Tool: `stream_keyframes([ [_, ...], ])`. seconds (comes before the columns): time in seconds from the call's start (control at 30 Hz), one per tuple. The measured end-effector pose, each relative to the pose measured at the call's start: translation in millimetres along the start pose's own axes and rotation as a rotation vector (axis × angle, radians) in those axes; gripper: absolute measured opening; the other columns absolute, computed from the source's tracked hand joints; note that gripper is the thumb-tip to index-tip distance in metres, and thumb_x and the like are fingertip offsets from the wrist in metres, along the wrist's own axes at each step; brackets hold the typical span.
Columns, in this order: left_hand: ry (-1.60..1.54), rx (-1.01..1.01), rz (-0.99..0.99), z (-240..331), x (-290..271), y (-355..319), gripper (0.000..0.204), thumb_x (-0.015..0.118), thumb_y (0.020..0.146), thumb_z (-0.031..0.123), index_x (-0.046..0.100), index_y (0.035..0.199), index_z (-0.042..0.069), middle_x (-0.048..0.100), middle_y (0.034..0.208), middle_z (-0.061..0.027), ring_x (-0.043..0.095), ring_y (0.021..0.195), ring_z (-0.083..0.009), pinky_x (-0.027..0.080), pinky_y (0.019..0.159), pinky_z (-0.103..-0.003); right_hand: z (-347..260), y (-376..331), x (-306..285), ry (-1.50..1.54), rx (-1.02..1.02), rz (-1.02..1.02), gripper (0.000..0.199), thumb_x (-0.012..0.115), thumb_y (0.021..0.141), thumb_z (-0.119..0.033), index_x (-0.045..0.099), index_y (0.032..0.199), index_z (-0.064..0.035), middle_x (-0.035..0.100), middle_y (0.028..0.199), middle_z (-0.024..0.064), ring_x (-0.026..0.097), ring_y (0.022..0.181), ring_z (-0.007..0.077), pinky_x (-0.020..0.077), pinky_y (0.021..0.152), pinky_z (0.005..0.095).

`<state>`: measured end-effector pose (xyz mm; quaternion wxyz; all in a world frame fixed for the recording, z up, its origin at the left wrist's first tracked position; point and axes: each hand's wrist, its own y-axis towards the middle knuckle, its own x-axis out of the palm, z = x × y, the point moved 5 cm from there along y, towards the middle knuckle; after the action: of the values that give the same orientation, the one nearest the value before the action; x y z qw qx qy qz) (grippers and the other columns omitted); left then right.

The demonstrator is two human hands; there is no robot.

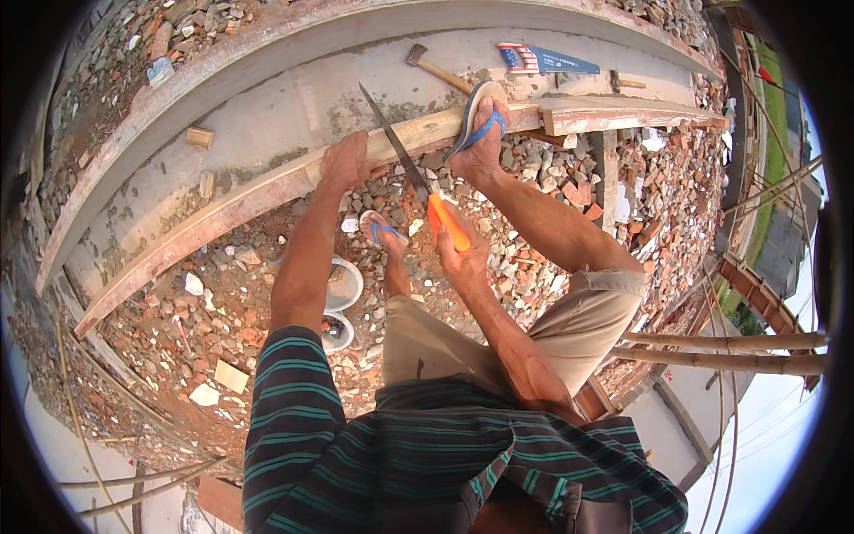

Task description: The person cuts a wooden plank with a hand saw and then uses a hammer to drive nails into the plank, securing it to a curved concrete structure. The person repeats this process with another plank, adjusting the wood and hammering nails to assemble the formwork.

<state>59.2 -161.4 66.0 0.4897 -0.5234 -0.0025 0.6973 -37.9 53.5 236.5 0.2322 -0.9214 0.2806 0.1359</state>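
My right hand (463, 249) is wrapped round the orange handle of a handsaw (402, 153). Its dark blade slants up and to the left across a long wooden plank (276, 185). To the left of the blade, my left hand (345, 162) grips the same plank, its fingertips partly hidden. My right foot, in a blue-strapped flip-flop (480, 120), presses on the plank to the right of the saw. Past the plank lie a hammer (440, 73) with a wooden handle, a second handsaw (550, 60) with a blue blade, and a smaller hammer (627, 83).
Broken brick and stone rubble (543, 200) covers the ground below the plank. Two white buckets (356, 283) (345, 340) stand beside my left forearm. Small wood offcuts (199, 137) rest on the concrete strip (294, 80). A second long board (222, 67) borders its far side. Bamboo poles (738, 342) reach in at right.
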Motion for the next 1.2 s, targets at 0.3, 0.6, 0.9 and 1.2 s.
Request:
stream_keyframes([
  [0.3, -0.019, 0.007, 0.009, 5, 3, -11, 0.057, 0.076, 0.079, 0.042, 0.05, 0.11, 0.002, 0.063, 0.113, -0.0192, 0.062, 0.107, -0.0358, 0.051, 0.087, -0.048, -4, 59, 33, -0.059, 0.044, -0.096, 0.04, 0.06, 0.093, -0.009, 0.058, 0.132, -0.0009, 0.068, 0.114, 0.0218, 0.07, 0.094, 0.02, 0.0554, 0.079, 0.0334],
  [0.6, -0.026, -0.012, 0.038, -1, 9, -12, 0.057, 0.078, 0.077, 0.04, 0.05, 0.11, 0.003, 0.063, 0.112, -0.0192, 0.062, 0.107, -0.0364, 0.051, 0.087, -0.047, -10, -61, -43, -0.091, -0.002, -0.051, 0.041, 0.062, 0.091, -0.004, 0.058, 0.131, 0.0025, 0.07, 0.115, 0.0186, 0.07, 0.101, 0.0198, 0.0533, 0.088, 0.0304],
  [0.9, -0.088, -0.047, 0.025, -14, 26, -14, 0.058, 0.077, 0.077, 0.042, 0.05, 0.11, 0.003, 0.063, 0.112, -0.0199, 0.061, 0.108, -0.0372, 0.049, 0.088, -0.049, -6, -41, -32, -0.027, -0.128, -0.056, 0.041, 0.059, 0.092, 0.0, 0.057, 0.132, 0.0023, 0.067, 0.122, 0.0175, 0.068, 0.096, 0.0157, 0.0549, 0.082, 0.0311],
  [1.2, -0.142, -0.022, -0.053, -6, 1, -3, 0.057, 0.076, 0.078, 0.043, 0.052, 0.108, 0.002, 0.065, 0.111, -0.0196, 0.062, 0.106, -0.0377, 0.048, 0.086, -0.05, 21, 67, 35, 0.081, 0.04, -0.065, 0.038, 0.062, 0.093, -0.009, 0.059, 0.13, 0.0003, 0.071, 0.105, 0.0143, 0.067, 0.085, 0.0159, 0.0527, 0.076, 0.028],
])
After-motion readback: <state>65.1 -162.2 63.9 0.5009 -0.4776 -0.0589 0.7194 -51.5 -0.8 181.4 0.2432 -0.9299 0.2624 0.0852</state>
